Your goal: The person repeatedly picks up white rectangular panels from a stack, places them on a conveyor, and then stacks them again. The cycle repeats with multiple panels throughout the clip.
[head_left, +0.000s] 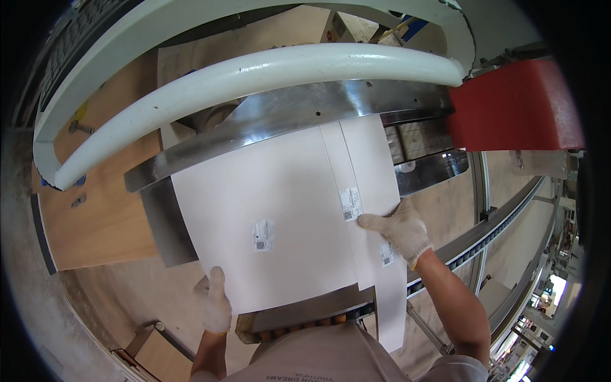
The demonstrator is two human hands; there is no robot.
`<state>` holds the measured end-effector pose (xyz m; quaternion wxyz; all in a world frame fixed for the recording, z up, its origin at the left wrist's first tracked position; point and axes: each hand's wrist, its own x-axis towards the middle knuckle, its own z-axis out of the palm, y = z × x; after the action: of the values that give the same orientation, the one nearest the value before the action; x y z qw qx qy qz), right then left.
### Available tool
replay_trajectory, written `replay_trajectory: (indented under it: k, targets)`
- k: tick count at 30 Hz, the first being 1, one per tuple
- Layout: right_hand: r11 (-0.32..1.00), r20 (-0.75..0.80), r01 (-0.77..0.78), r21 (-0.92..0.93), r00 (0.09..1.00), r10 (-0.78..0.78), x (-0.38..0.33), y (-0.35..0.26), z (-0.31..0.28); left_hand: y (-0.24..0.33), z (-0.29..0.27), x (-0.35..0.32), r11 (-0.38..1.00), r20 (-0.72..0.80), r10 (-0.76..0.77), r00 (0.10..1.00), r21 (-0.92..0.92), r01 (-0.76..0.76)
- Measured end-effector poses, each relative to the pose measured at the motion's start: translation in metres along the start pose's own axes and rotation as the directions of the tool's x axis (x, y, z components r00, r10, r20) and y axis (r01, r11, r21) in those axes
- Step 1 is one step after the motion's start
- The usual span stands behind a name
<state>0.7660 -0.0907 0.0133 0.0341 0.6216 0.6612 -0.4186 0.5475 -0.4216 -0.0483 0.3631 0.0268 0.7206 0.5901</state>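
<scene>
Several flat white boards (273,184) lie overlapped on the metal bed of a machine, with small printed labels (263,235) on them. My right hand (402,230), in a pale work glove, grips the right edge of the boards. Its thumb rests on top beside a label (351,204), and its other fingers are partly hidden. At the lower left corner my gloved left hand (215,300) is against the edge of the wide board. Its thumb points up and stands apart from the other fingers, which are slightly blurred.
A white curved tube (267,67) arches over the far side, above a metal bar (305,118). To the right are a red machine housing (515,108) and a roller rail (490,229). A wooden panel (105,216) lies at left. A short roller section (312,315) sits by my body.
</scene>
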Motion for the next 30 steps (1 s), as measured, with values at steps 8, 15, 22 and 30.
replay_trajectory:
  k: [8, 15, 22, 30]
  targets:
    - [0.993, 0.049, -0.009, -0.117, 0.999, 0.015, -0.017, -0.004, -0.001, -0.012, -0.002, -0.008, 0.999, -0.026, 0.048, 0.999, -0.012, -0.048]
    - [0.994, 0.059, -0.106, 0.008, 0.993, 0.106, -0.025, -0.005, -0.018, -0.02, 0.005, -0.011, 0.999, 0.041, -0.023, 0.999, -0.031, 0.024]
    - [0.989, 0.007, -0.146, -0.031, 0.989, 0.147, -0.012, -0.004, -0.039, -0.019, 0.035, -0.008, 0.991, 0.091, 0.046, 0.995, -0.127, -0.034]
    - [0.988, -0.012, -0.15, -0.04, 0.989, 0.149, 0.034, 0.056, -0.11, -0.038, 0.133, -0.017, 1.0, 0.102, 0.012, 0.995, -0.024, -0.01]
